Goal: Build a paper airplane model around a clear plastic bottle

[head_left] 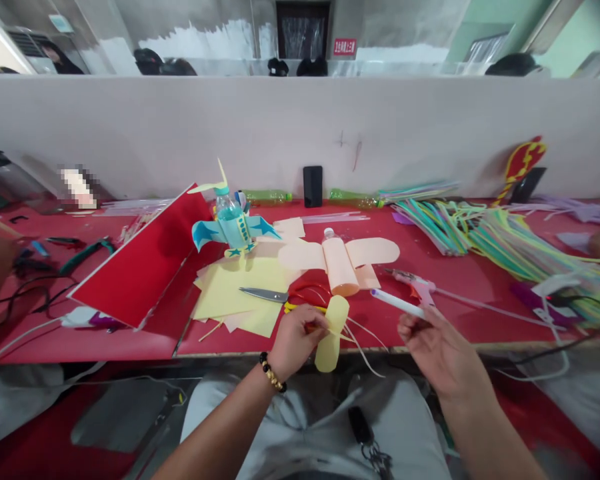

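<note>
1. A yellow paper piece with rounded ends (329, 353) is at the near edge of the red tabletop (470, 320), pinched between the fingers of your left hand (300, 340).
2. Your right hand (445, 350) has its fingers closed on a white pen (396, 303), purple end pointing left.
3. Just beyond the paper piece are red-handled scissors (265, 294), blades over yellow sheets (240, 283).
4. Farther back: a peach bottle model (341, 267) with 2 wings, a pink glue gun (423, 288) to its right.

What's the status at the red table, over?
Left hand pinching yellow paper piece. Right hand holding white pen. Peach paper-wrapped bottle lying beyond both hands. Possible obstacle: scissors, just beyond left hand.
</note>
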`<action>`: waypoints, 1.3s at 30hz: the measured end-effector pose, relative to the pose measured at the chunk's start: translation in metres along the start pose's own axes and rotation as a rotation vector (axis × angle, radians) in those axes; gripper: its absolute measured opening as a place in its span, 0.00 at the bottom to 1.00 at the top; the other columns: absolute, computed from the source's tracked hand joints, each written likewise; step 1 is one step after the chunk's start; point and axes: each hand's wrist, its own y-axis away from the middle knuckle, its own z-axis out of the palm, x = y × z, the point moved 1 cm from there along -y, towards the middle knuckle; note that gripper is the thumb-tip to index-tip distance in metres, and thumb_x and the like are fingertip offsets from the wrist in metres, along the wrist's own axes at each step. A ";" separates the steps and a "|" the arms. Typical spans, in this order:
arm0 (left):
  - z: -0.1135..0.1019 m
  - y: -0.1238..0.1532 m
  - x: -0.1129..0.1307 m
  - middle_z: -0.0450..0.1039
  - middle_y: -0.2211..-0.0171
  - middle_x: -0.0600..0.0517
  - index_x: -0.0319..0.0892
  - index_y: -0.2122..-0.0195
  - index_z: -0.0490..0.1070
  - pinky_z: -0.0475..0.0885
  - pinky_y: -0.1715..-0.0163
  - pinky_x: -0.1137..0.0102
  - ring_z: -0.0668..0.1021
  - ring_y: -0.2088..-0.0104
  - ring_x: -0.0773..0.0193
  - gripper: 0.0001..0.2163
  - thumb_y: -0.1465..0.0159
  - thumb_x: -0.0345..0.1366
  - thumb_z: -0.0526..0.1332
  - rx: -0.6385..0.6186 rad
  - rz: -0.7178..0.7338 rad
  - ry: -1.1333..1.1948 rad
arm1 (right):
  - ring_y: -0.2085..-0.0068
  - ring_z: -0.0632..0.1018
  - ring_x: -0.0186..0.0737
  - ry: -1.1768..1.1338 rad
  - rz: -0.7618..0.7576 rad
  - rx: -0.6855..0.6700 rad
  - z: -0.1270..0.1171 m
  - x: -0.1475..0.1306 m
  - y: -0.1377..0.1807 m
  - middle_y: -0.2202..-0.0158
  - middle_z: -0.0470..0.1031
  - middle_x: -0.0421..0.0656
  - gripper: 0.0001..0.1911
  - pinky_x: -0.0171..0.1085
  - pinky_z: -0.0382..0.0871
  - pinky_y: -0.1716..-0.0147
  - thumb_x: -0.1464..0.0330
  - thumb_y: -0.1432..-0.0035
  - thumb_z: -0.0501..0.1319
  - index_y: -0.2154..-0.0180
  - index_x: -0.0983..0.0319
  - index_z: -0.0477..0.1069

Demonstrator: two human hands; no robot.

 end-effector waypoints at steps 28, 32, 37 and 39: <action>0.051 -0.010 0.014 0.75 0.59 0.50 0.42 0.57 0.72 0.62 0.52 0.61 0.68 0.55 0.58 0.09 0.37 0.32 0.56 -0.273 0.540 -0.890 | 0.78 0.66 0.27 -0.224 -0.214 -0.090 -0.012 0.025 -0.043 0.80 0.67 0.33 0.10 0.30 0.65 0.80 0.71 0.59 0.71 0.72 0.62 0.72; 0.047 -0.010 0.011 0.73 0.59 0.48 0.41 0.53 0.69 0.63 0.53 0.62 0.68 0.56 0.59 0.11 0.36 0.32 0.54 -0.344 0.581 -0.944 | 0.76 0.69 0.29 -0.189 -0.177 -0.183 -0.008 0.035 -0.054 0.79 0.69 0.35 0.11 0.30 0.66 0.77 0.65 0.56 0.70 0.69 0.61 0.74; 0.049 -0.012 0.007 0.72 0.59 0.48 0.39 0.52 0.68 0.63 0.53 0.62 0.69 0.57 0.59 0.12 0.35 0.32 0.52 -0.345 0.580 -0.891 | 0.76 0.69 0.28 -0.198 -0.149 -0.254 0.001 0.042 -0.057 0.79 0.67 0.33 0.11 0.30 0.68 0.75 0.73 0.59 0.71 0.73 0.59 0.71; 0.051 -0.013 0.007 0.73 0.59 0.48 0.40 0.52 0.68 0.63 0.53 0.62 0.70 0.56 0.59 0.12 0.35 0.32 0.52 -0.337 0.569 -0.868 | 0.78 0.67 0.26 -0.193 -0.166 -0.244 0.002 0.043 -0.058 0.79 0.65 0.32 0.11 0.30 0.67 0.76 0.74 0.59 0.70 0.74 0.60 0.70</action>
